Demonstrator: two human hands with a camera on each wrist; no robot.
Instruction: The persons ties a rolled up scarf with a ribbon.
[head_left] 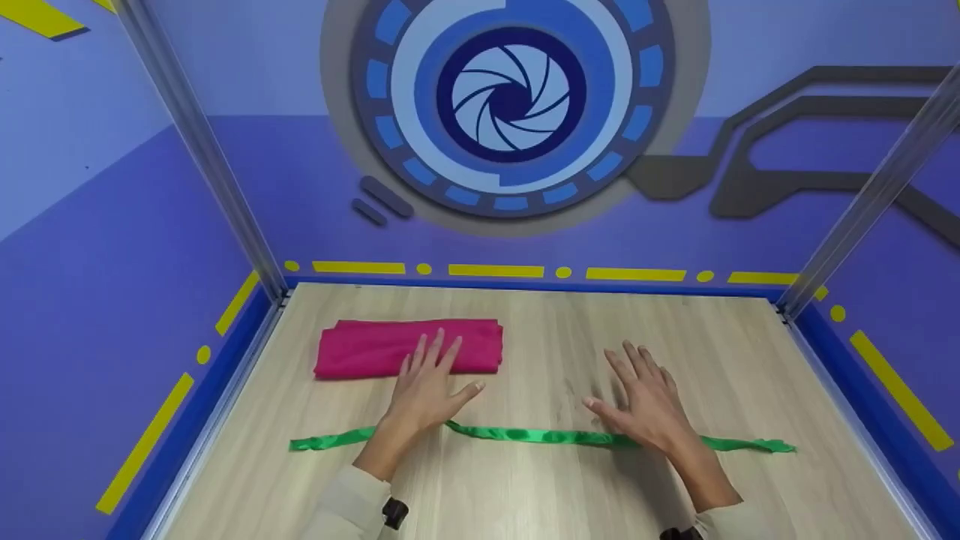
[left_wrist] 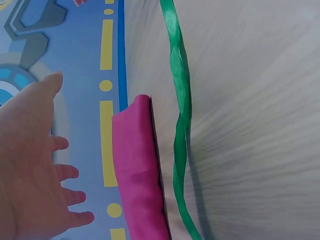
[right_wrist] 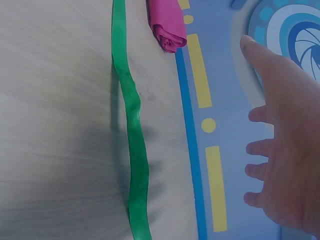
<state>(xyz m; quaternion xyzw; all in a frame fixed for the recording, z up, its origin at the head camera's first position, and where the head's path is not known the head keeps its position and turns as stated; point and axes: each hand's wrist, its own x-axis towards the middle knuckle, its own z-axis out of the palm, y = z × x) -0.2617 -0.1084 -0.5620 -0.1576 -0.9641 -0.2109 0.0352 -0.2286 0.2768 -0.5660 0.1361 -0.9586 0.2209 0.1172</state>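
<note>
A folded pink cloth (head_left: 360, 349) lies at the back left of the wooden table. Across the table, nearer the front, stretches a long green ribbon (head_left: 555, 436), slightly twisted in places. My left hand (head_left: 424, 390) has its fingers spread over the ribbon and the cloth's front right part, holding nothing. In the left wrist view, the cloth (left_wrist: 137, 170) and the ribbon (left_wrist: 181, 100) appear apart from that hand. My right hand (head_left: 649, 401) is also spread and holds nothing, above the ribbon's right half. The right wrist view shows the ribbon (right_wrist: 134, 115) beside its shadow.
Blue printed walls (head_left: 262, 187) with yellow dashes enclose the pale wood table (head_left: 540, 337) at the back and both sides. Metal posts (head_left: 217, 172) stand at the back corners. Each wrist carries a dark band (head_left: 394, 513) below a light sleeve (head_left: 349, 502).
</note>
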